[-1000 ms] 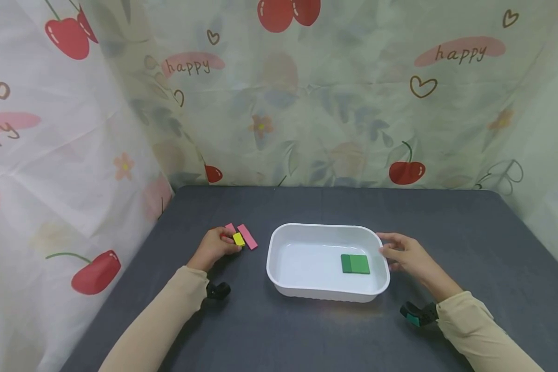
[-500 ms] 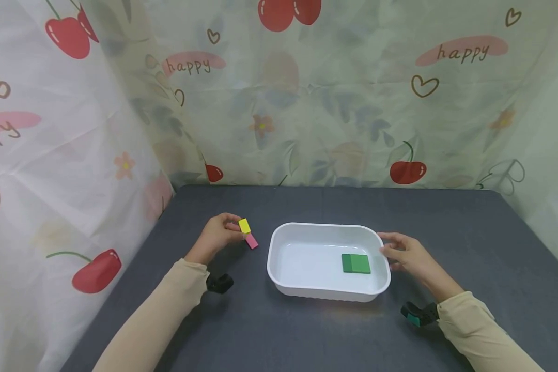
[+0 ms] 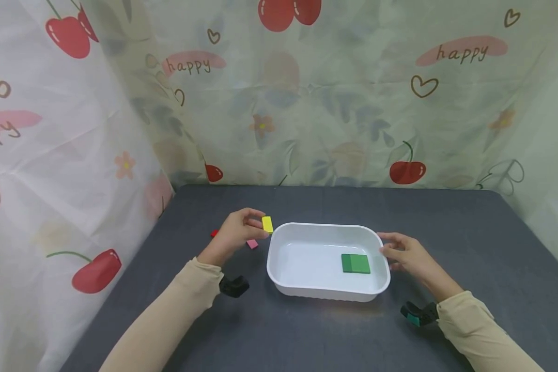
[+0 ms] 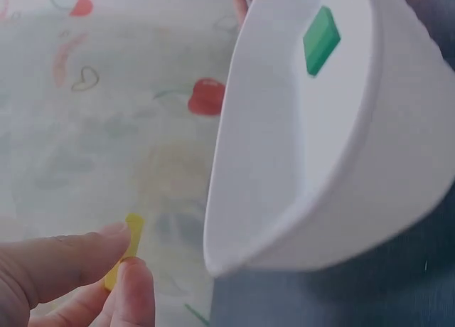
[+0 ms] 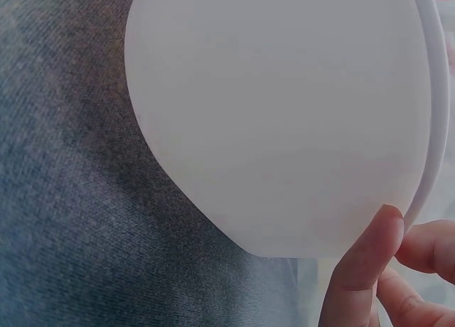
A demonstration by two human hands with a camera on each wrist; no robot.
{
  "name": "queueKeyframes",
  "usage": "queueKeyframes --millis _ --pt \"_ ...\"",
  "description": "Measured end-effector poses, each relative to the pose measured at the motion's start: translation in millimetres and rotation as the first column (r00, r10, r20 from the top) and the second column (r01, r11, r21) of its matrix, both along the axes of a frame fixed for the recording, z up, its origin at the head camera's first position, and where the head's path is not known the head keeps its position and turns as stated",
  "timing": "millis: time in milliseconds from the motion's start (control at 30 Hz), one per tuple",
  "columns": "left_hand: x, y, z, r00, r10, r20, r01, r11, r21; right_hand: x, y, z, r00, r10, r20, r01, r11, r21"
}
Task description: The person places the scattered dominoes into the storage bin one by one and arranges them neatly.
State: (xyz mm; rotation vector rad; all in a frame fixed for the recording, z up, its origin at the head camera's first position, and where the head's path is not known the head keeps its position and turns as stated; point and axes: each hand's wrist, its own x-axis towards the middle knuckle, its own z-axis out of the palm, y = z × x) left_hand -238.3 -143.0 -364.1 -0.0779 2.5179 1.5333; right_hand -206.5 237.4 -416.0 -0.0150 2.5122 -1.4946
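Yellow block (image 3: 267, 224) (left hand (image 3: 234, 231) pinching) hovers beside the white tray's rim (image 3: 268, 258).

The word "happy" (image 3: 188, 67) is printed twice on the back cloth (image 3: 335, 103), each time over a pink patch (image 3: 462, 49). On the left cloth (image 3: 70, 181), only "ppy" (image 3: 0, 135) can be read, the lettering being cut off by the left edge of the head view.

Cherry cloth (image 3: 344, 57), dark counter (image 3: 307, 336)
Behind the left grip (image 3: 235, 232), the pale cloth has red cherries (image 3: 407, 173) and brown hearts (image 3: 423, 87). The counter lies below the grip.
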Motion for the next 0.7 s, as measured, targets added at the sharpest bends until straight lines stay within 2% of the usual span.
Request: queueKeyframes --millis 300,700 --pt "6.9 24.7 0.8 0.995 -0.100 0.005 0.100 0.995 0.014 -2.2 -1.5 -0.2 1.000 -0.004 0.004 0.004 1.000 0.003" --pt "10.6 60.0 -15.9 0.978 -0.206 0.018 0.207 0.978 -0.031 0.1 -0.2 -0.2 1.000 -0.002 0.005 0.002 1.000 -0.002"
